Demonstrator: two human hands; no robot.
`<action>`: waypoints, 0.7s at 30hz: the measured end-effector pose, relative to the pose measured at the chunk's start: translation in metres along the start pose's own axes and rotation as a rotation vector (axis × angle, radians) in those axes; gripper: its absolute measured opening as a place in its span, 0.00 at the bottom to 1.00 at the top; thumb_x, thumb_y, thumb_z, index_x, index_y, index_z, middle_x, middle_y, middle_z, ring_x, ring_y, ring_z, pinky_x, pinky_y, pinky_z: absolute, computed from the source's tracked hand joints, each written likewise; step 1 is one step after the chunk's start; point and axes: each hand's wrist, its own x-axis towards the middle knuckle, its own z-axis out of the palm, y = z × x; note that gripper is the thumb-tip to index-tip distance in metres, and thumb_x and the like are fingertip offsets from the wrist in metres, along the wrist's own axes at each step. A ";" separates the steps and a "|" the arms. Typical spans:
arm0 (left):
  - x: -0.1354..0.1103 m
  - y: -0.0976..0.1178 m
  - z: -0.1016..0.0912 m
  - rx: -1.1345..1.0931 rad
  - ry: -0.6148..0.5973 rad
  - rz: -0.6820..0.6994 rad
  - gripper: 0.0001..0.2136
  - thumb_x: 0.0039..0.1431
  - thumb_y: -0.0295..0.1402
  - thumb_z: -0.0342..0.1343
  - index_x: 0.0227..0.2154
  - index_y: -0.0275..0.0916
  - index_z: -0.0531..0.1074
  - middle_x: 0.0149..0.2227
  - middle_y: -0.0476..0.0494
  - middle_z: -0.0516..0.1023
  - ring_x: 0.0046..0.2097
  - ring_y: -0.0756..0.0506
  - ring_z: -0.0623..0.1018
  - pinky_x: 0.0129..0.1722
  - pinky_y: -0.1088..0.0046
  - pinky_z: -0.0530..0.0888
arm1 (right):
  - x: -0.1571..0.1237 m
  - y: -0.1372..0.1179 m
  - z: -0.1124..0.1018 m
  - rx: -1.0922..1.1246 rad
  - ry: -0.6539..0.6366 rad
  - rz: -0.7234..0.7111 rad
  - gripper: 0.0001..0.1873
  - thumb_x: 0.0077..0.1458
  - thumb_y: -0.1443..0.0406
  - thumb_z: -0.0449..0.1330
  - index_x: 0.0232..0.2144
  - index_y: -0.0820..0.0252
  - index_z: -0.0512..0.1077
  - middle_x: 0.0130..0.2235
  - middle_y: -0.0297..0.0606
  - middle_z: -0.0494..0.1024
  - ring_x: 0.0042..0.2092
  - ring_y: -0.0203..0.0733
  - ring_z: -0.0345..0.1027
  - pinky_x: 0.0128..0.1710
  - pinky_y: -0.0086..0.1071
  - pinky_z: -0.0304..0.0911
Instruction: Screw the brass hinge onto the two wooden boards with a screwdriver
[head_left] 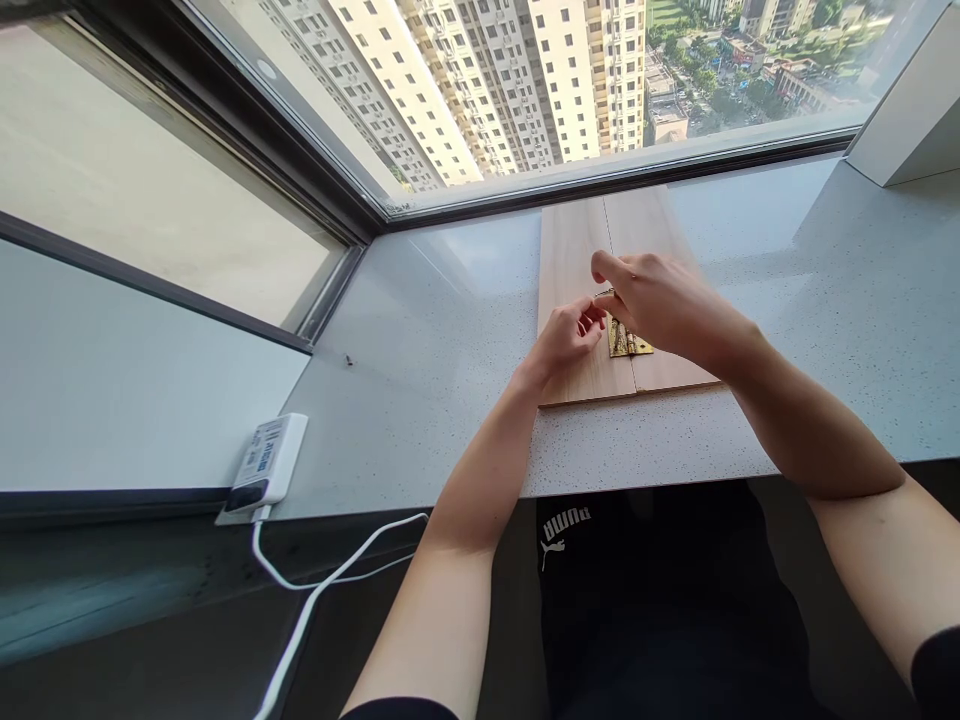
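Two pale wooden boards, a left one [568,250] and a right one [645,220], lie side by side on the sill. A brass-coloured hinge [630,342] lies across their seam near the front end. My right hand [664,305] is over the right board, partly covering the hinge. Its thumb and forefinger are closed near a thin metallic piece [603,293], too small to name. My left hand [570,335] rests at the left board, fingers curled together close to the hinge's left side. Whatever those fingers pinch is hidden.
A speckled white windowsill [442,380] runs along the window. At its left front corner sits a white power bank or adapter [274,458] with a white cable [307,610] hanging below. A small dark bit [349,360] lies on the sill. A white box-like block [911,110] stands at right.
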 end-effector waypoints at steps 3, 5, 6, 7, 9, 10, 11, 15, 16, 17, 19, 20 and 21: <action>0.000 -0.001 0.000 -0.004 0.004 0.008 0.08 0.65 0.20 0.59 0.40 0.40 0.76 0.36 0.45 0.83 0.36 0.47 0.80 0.38 0.70 0.77 | 0.002 0.004 -0.001 -0.018 0.012 0.029 0.12 0.77 0.63 0.59 0.59 0.56 0.72 0.46 0.46 0.81 0.38 0.47 0.66 0.40 0.40 0.58; 0.000 -0.002 0.000 -0.005 0.001 0.020 0.08 0.65 0.20 0.58 0.41 0.40 0.76 0.37 0.46 0.83 0.36 0.48 0.80 0.38 0.70 0.77 | 0.002 0.006 -0.002 0.004 -0.012 -0.015 0.13 0.76 0.64 0.59 0.60 0.57 0.71 0.49 0.48 0.82 0.39 0.47 0.67 0.40 0.39 0.59; 0.000 -0.002 0.001 -0.004 -0.001 0.023 0.09 0.65 0.20 0.58 0.41 0.40 0.76 0.37 0.46 0.83 0.36 0.48 0.80 0.38 0.70 0.77 | 0.002 0.007 -0.003 0.010 -0.018 -0.036 0.13 0.76 0.64 0.59 0.60 0.56 0.71 0.48 0.47 0.82 0.38 0.47 0.67 0.40 0.39 0.58; 0.000 -0.002 0.001 -0.004 0.000 0.023 0.09 0.66 0.20 0.59 0.41 0.40 0.76 0.37 0.46 0.83 0.37 0.48 0.80 0.38 0.70 0.77 | 0.002 0.007 -0.004 0.006 -0.020 -0.045 0.13 0.76 0.64 0.59 0.60 0.56 0.71 0.45 0.46 0.82 0.38 0.47 0.66 0.39 0.39 0.58; 0.000 -0.002 0.001 -0.008 0.006 0.013 0.09 0.66 0.20 0.59 0.41 0.40 0.76 0.37 0.46 0.83 0.37 0.48 0.80 0.39 0.70 0.78 | 0.003 0.006 -0.004 -0.034 -0.003 -0.019 0.11 0.77 0.62 0.59 0.58 0.56 0.73 0.39 0.43 0.80 0.36 0.47 0.64 0.39 0.40 0.57; 0.000 -0.001 0.001 -0.010 0.009 0.006 0.09 0.66 0.19 0.59 0.41 0.40 0.76 0.37 0.46 0.83 0.37 0.47 0.80 0.39 0.70 0.78 | 0.003 0.005 -0.004 -0.057 0.010 0.009 0.11 0.78 0.61 0.59 0.57 0.56 0.73 0.38 0.43 0.79 0.35 0.47 0.64 0.38 0.40 0.57; 0.000 -0.001 0.001 -0.012 0.011 0.001 0.09 0.65 0.19 0.59 0.40 0.40 0.76 0.36 0.46 0.83 0.36 0.47 0.80 0.38 0.70 0.78 | 0.003 0.004 -0.004 -0.071 0.020 0.035 0.10 0.78 0.61 0.59 0.56 0.57 0.74 0.40 0.45 0.80 0.35 0.47 0.63 0.38 0.40 0.57; 0.000 0.000 0.001 -0.012 0.007 -0.001 0.08 0.64 0.20 0.60 0.39 0.41 0.76 0.36 0.46 0.83 0.36 0.48 0.79 0.38 0.71 0.77 | 0.002 0.002 -0.006 -0.011 -0.016 0.019 0.12 0.75 0.65 0.60 0.58 0.56 0.73 0.50 0.48 0.81 0.38 0.47 0.66 0.40 0.40 0.58; 0.000 0.000 0.001 -0.012 0.004 0.000 0.08 0.64 0.20 0.60 0.39 0.41 0.76 0.36 0.46 0.83 0.36 0.48 0.79 0.38 0.71 0.77 | 0.002 0.001 -0.006 0.006 -0.034 -0.001 0.13 0.75 0.66 0.60 0.58 0.56 0.73 0.49 0.47 0.81 0.38 0.47 0.66 0.40 0.40 0.58; 0.000 0.000 0.001 -0.012 0.001 0.002 0.08 0.64 0.21 0.60 0.40 0.41 0.76 0.36 0.46 0.83 0.36 0.47 0.80 0.38 0.70 0.78 | 0.002 0.001 -0.006 0.012 -0.046 -0.013 0.13 0.75 0.66 0.59 0.58 0.56 0.73 0.47 0.46 0.81 0.38 0.47 0.66 0.40 0.40 0.58; 0.000 -0.001 0.001 -0.011 -0.001 0.004 0.08 0.64 0.22 0.60 0.41 0.41 0.76 0.36 0.46 0.83 0.36 0.47 0.80 0.38 0.70 0.78 | 0.003 0.001 -0.006 -0.012 -0.042 0.010 0.10 0.77 0.65 0.59 0.57 0.57 0.74 0.41 0.43 0.79 0.36 0.47 0.65 0.40 0.40 0.56; 0.000 -0.002 0.001 -0.009 0.005 0.004 0.07 0.64 0.22 0.60 0.41 0.41 0.76 0.36 0.46 0.83 0.36 0.47 0.80 0.37 0.70 0.77 | 0.003 0.001 -0.006 -0.031 -0.030 0.040 0.09 0.78 0.64 0.59 0.56 0.57 0.74 0.39 0.42 0.78 0.36 0.47 0.65 0.40 0.40 0.56; 0.001 -0.003 0.002 -0.004 0.010 0.004 0.08 0.64 0.21 0.60 0.40 0.41 0.77 0.36 0.46 0.83 0.36 0.47 0.79 0.37 0.70 0.77 | 0.003 0.001 -0.005 -0.045 -0.016 0.067 0.09 0.78 0.63 0.59 0.55 0.57 0.75 0.39 0.42 0.78 0.36 0.47 0.65 0.40 0.40 0.56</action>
